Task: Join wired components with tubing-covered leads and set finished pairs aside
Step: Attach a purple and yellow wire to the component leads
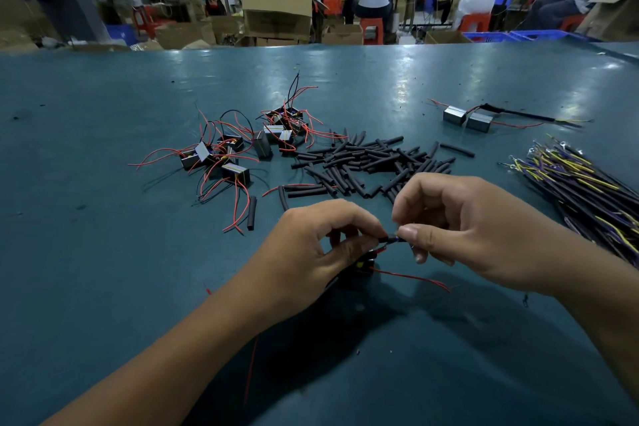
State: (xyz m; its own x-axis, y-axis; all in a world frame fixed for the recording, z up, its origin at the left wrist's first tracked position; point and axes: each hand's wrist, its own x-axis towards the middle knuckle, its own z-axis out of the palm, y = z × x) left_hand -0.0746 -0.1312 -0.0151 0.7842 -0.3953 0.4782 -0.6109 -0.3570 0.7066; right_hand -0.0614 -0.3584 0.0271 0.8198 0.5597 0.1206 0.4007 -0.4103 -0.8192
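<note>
Tubing piece [389, 239]: short and black, pinched between both hands low at the table's centre, with a red lead [411, 277] trailing right beneath it
Left hand [311, 252]: clenched on a dark component [359, 268] — mostly hidden, so its shape is unclear
Right hand [460, 228]: thumb and forefinger nipping the tubing's end
Loose tubing [363, 159]: heap beyond the hands
Components [242, 149]: red-wired cluster, left of heap
Finished pair [468, 117]: far right — well apart
Lead bundle [581, 180]: right edge
Table [103, 218]: teal
</note>
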